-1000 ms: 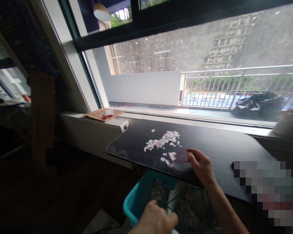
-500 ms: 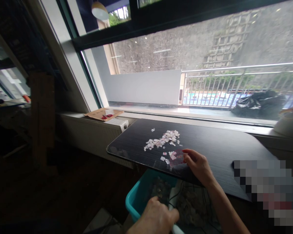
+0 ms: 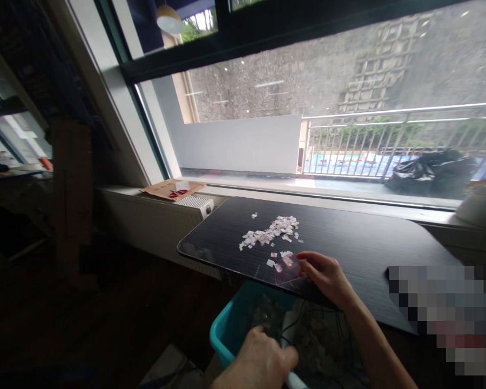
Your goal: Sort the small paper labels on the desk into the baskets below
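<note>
My right hand (image 3: 322, 273) pinches a small see-through pinkish plastic piece (image 3: 287, 270) low over the near edge of the dark table (image 3: 356, 232). Beside the plastic lie a few loose paper bits (image 3: 271, 263), and farther back is a long heap of small white and pinkish scraps (image 3: 269, 232). Below the table edge, my left hand (image 3: 263, 354) is closed at the near rim of a turquoise bin (image 3: 223, 337); its fingertips are partly hidden. Inside the bin, pale scraps (image 3: 265, 316) show dimly.
Right of the bin sits a second container with pale scraps (image 3: 318, 346) and dark cords. Red-handled scissors (image 3: 178, 193) lie on brown paper (image 3: 156, 190) on the sill, beside a radiator (image 3: 194, 205). A window spans the table's far side. A blurred patch covers the right.
My right hand has shifted slightly left and toward the table's near edge, and the plastic piece has tilted with it. The left hand stays at the bin. The scrap heap looks the same.
</note>
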`<state>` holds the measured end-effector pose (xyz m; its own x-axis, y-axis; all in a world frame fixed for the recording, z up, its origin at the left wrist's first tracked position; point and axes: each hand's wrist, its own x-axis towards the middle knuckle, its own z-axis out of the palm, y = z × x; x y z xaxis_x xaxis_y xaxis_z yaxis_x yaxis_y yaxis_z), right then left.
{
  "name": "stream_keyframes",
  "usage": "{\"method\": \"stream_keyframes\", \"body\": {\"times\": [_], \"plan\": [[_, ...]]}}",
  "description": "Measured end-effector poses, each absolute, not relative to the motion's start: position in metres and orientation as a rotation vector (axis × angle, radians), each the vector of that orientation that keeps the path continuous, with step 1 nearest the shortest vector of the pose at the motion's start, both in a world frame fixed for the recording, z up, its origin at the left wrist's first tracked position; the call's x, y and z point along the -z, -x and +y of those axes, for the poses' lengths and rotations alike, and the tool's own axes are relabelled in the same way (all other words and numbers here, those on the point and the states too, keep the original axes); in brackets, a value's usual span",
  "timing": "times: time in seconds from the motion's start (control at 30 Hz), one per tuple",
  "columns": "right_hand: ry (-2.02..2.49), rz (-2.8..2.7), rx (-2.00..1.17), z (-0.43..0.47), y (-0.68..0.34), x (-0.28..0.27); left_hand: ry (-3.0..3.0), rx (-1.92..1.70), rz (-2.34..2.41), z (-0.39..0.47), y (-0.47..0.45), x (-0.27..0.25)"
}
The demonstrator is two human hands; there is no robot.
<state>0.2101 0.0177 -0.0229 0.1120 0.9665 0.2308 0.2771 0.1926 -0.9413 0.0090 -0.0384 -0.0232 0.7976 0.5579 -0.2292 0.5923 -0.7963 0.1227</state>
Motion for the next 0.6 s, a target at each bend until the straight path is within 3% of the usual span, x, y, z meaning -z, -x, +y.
{"method": "stream_keyframes", "body": {"times": [0.33,0.6], "plan": [[1.429,-1.270,-0.507,0.025,-0.218,0.031,-2.744,0.257,1.000,-0.040,0.002,0.027],[1.480,-1.323,-0.480,0.032,-0.220,0.041,-2.687,-0.029,1.224,-0.052,0.044,0.037]]}}
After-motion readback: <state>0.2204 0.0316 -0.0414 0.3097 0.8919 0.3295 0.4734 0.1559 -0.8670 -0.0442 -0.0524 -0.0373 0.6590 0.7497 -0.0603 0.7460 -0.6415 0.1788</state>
